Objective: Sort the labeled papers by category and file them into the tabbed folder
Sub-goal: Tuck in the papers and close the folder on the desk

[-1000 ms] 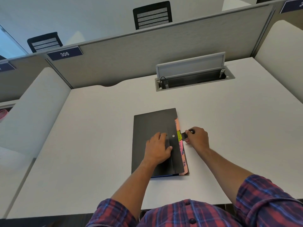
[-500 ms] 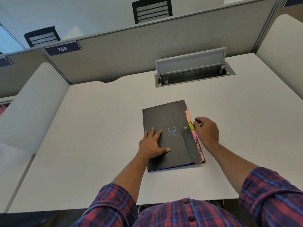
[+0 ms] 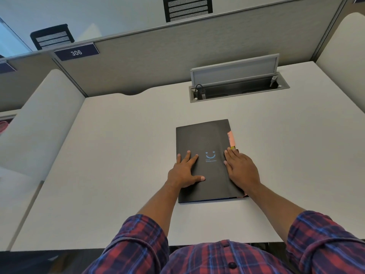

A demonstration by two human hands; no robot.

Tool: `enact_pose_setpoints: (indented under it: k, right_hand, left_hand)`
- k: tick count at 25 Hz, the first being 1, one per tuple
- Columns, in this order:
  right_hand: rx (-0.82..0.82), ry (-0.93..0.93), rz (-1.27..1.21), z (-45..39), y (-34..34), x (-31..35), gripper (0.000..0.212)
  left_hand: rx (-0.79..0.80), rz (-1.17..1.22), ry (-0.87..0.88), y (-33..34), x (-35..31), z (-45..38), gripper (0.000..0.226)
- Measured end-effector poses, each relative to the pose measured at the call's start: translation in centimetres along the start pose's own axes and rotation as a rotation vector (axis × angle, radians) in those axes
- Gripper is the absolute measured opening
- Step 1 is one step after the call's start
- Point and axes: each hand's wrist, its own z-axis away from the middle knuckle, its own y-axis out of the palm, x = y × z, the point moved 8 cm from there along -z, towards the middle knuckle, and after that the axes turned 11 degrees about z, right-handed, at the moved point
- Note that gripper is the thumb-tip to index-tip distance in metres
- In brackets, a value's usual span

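Note:
A black tabbed folder (image 3: 203, 139) with a blue smile logo lies closed flat on the white desk (image 3: 118, 155). Pink and yellow index tabs (image 3: 231, 139) stick out along its right edge. My left hand (image 3: 185, 171) lies flat on the folder's left part, fingers spread. My right hand (image 3: 240, 169) presses flat on the folder's right side, over the flap and the tabs. No loose papers show.
A cable box (image 3: 237, 89) with its grey lid raised is set into the desk behind the folder. Grey partitions (image 3: 158, 60) close the back, with a plate reading 306 (image 3: 76, 52). White side panels stand left and right.
My right hand let go of the strap at the folder's right edge and came down flat on the cover. The left hand slid to the left, uncovering the logo.

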Motion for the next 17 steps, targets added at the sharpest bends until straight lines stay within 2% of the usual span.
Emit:
enact_pose_setpoints:
  k: [7, 11, 17]
  right_hand:
    - [0.081, -0.040, 0.030, 0.3, 1.3, -1.2, 0.054]
    - [0.072, -0.048, 0.052, 0.3, 1.0, -1.1, 0.067]
    - [0.111, -0.045, 0.076, 0.0, 0.5, -1.0, 0.063]
  left_hand:
    - [0.004, 0.021, -0.002, 0.5, -1.7, -1.4, 0.105]
    - [0.027, 0.015, -0.008, 0.4, -1.9, -2.0, 0.108]
    - [0.009, -0.035, -0.026, 0.2, -2.0, -2.1, 0.109]
